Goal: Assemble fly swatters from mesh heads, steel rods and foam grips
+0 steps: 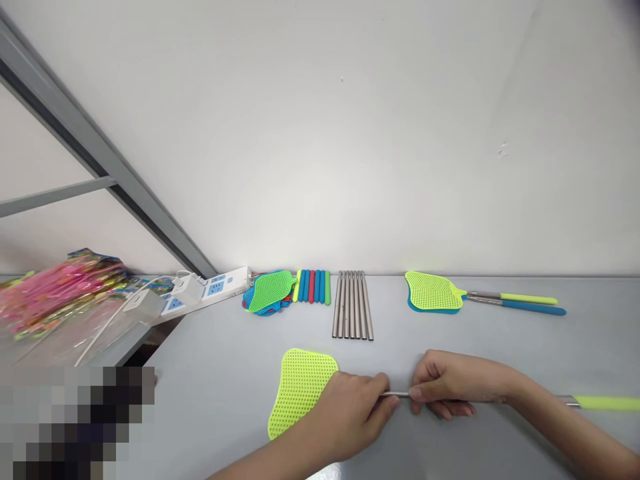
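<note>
A yellow-green fly swatter lies across the front of the table, its perforated head to the left. My left hand is closed around the thin metal shaft just beside the head and covers the joint. A little to the right, my right hand pinches the same shaft between thumb and fingers. A short stretch of bare shaft shows between the hands. Past my right forearm, the thicker metal tube leads into a yellow-green handle that runs off the right edge.
Along the wall lie stacked swatter heads, coloured handle grips, several metal tubes and two fly swatters with handles. At left are a power strip with chargers and plastic-wrapped pink items. The lower left corner is pixelated.
</note>
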